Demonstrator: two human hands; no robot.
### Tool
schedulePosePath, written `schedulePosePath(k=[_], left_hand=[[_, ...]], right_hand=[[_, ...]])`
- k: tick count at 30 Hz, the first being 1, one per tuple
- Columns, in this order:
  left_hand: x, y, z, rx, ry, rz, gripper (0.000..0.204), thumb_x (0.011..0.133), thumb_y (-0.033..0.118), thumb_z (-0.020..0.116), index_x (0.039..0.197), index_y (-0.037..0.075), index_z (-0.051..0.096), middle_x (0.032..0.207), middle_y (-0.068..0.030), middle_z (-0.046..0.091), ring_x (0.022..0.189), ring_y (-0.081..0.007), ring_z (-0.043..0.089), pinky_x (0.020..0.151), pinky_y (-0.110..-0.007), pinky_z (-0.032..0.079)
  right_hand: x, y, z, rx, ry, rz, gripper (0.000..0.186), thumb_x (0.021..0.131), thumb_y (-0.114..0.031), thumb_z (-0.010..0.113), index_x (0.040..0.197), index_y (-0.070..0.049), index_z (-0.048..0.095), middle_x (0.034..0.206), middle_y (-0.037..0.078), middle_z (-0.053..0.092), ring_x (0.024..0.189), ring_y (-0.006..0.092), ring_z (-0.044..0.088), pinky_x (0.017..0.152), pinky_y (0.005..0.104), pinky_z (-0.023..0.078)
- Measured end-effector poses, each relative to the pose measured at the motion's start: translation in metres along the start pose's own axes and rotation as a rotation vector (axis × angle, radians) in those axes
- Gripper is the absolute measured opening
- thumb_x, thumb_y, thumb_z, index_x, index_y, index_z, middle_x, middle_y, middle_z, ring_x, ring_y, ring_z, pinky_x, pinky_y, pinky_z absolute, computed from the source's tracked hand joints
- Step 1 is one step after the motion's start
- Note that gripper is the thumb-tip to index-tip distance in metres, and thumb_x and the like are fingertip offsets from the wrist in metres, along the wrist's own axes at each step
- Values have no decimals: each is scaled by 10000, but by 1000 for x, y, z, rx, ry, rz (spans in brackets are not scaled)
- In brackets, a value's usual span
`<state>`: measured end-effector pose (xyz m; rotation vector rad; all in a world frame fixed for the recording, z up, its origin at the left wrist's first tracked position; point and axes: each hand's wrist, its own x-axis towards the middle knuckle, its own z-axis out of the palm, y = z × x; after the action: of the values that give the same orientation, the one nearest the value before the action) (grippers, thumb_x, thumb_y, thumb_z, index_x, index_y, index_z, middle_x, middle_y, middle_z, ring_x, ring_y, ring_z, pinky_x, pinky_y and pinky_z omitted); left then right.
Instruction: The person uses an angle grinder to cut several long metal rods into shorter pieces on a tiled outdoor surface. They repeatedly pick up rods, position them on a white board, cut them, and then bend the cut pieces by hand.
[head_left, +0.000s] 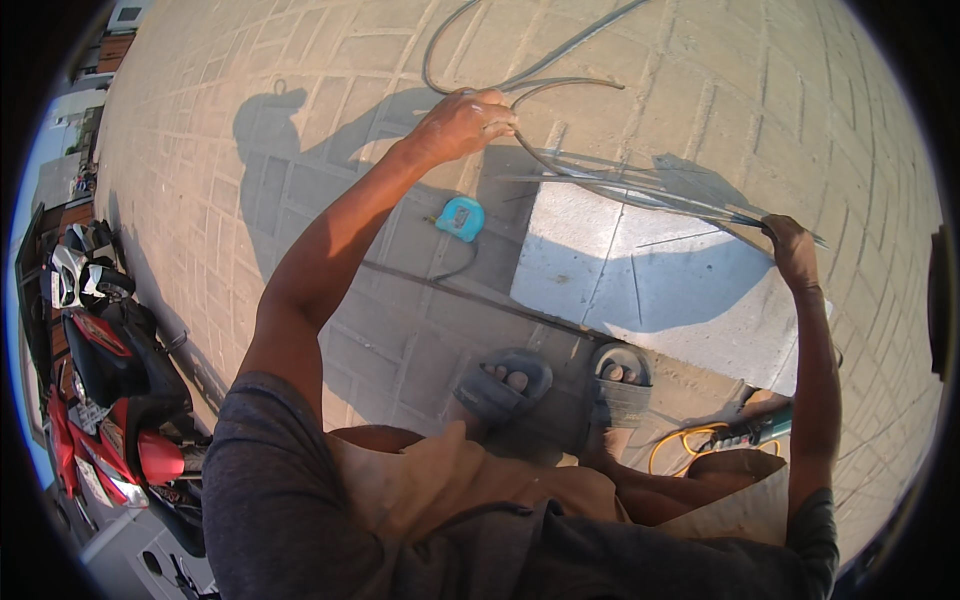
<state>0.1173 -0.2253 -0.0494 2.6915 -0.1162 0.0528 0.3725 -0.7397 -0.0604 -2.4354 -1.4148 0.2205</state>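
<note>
My left hand (470,122) is closed around a bent, thin grey rod or wire (540,150), above the paving just beyond the far left end of a pale, rough-surfaced slab (600,260). My right hand (790,245) grips a bundle of thin grey rods (700,208) over the slab's far right edge. Part of the long strand curls out across the paving past my left hand. A turquoise tape measure (461,218) lies left of the slab.
My sandalled feet (505,385) are at the slab's near side. A green power tool (760,432) with a yellow cord (672,440) lies by my right leg. Parked motorbikes (120,400) line the left edge. Brick paving (200,150) surrounds me.
</note>
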Motion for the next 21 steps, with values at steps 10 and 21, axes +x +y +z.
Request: schedulePosePath(k=[10,21], left_hand=[[3,-1,1,123,-96,63,174,911,167,686,1073,122,731,1248,22,662,1191,-223,585,1023,-413,463],[6,-4,6,100,-180,55,211,890,71,666,1085,114,733,1194,8,668,1228,-208,556,1109,-415,391]], right_hand=[[10,-2,-19,9,-85,-19,171,820,28,648,991,21,660,928,171,702,854,335,695,730,381,555],[42,44,-70,-126,284,170,171,899,-18,641,1062,20,673,1011,206,699,917,380,693,759,395,543]])
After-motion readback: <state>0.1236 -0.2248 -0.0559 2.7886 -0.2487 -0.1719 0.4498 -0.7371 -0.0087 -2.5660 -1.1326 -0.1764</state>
